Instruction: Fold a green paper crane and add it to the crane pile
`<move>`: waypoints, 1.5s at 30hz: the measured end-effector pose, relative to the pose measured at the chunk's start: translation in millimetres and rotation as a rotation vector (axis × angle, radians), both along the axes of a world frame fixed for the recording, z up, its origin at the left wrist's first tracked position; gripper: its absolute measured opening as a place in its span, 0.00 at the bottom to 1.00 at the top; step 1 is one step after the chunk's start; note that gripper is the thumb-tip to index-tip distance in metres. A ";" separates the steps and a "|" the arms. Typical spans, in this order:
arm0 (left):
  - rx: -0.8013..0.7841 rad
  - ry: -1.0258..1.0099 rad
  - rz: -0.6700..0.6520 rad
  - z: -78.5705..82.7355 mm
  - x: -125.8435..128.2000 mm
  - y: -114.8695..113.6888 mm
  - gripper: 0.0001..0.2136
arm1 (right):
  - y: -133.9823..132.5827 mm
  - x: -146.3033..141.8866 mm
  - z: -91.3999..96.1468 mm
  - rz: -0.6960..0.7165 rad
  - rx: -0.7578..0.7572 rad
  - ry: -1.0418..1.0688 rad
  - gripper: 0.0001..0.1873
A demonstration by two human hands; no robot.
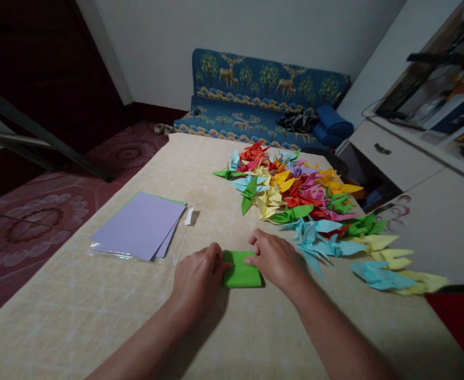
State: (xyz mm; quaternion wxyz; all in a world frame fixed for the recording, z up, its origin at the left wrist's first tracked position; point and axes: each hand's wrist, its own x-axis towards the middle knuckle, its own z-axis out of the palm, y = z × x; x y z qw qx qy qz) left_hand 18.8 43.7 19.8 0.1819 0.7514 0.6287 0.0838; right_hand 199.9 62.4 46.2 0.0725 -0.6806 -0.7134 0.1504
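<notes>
A green sheet of folded paper [242, 273] lies on the table in front of me, between my two hands. My left hand [201, 274] grips its left edge, with the thumb on top and the fingers curled. On the opposite side, my right hand [275, 258] has its thumb on the paper's upper right part and its fingers bent at the far right corner. Parts of the far and side edges are hidden by my fingers. Just beyond my right hand spreads a heap of folded paper cranes [283, 182] in many colours.
A stack of purple paper sheets [139, 224] in clear plastic lies at the left, near a small white scrap [189, 216]. The pale patterned tablecloth [97, 322] covers the table. Behind it stands a blue sofa [232, 105]; a white cabinet [433, 211] is at the right.
</notes>
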 end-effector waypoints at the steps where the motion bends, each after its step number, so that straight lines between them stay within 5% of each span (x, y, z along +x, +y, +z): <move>1: 0.027 -0.039 0.004 -1.2 -1.2 1.2 0.10 | 3.0 0.5 0.7 -0.001 -0.031 0.001 0.13; 5: 0.142 -0.155 -0.044 -6.5 -7.6 8.0 0.19 | 5.2 5.9 -5.3 0.077 0.010 0.097 0.09; 8: 0.168 -0.272 -0.162 -8.8 -13.8 14.2 0.15 | -0.2 10.1 -8.4 0.181 0.119 0.184 0.07; 11: 0.131 -0.343 -0.273 -9.4 -18.0 17.4 0.03 | -5.4 10.0 1.7 0.326 0.223 0.142 0.08; 14: -0.026 -0.512 -0.249 -8.8 -17.4 15.8 0.10 | -7.2 5.0 17.5 0.449 0.364 0.078 0.10; 16: -0.191 -0.693 -0.168 -7.1 -14.9 13.6 0.14 | -7.8 0.1 21.0 0.401 0.495 0.181 0.09; 19: -0.366 -0.986 0.055 -2.3 -10.4 10.9 0.19 | -11.5 -9.3 7.2 0.078 0.680 0.650 0.07; 22: -0.434 -1.249 0.278 3.3 -6.0 8.7 0.19 | -20.0 -23.0 -20.4 -0.212 0.542 1.209 0.18; 25: -0.509 -1.462 0.365 6.5 -0.7 4.5 0.18 | -29.9 -41.1 -38.8 -0.176 0.280 1.469 0.26; 27: -0.581 -1.580 0.368 6.5 3.0 0.7 0.17 | -35.0 -52.2 -40.3 -0.154 0.238 1.549 0.25; 31: -0.726 -1.733 0.373 4.2 7.4 -5.0 0.16 | -40.1 -63.7 -31.2 -0.170 0.259 1.587 0.17; 35: -0.802 -1.836 0.398 3.3 7.7 -4.9 0.17 | -42.4 -62.8 -29.5 -0.152 0.274 1.597 0.19; 45: -0.773 -1.713 0.343 2.2 9.5 -11.3 0.16 | -40.1 -55.2 -34.0 -0.171 0.358 1.424 0.15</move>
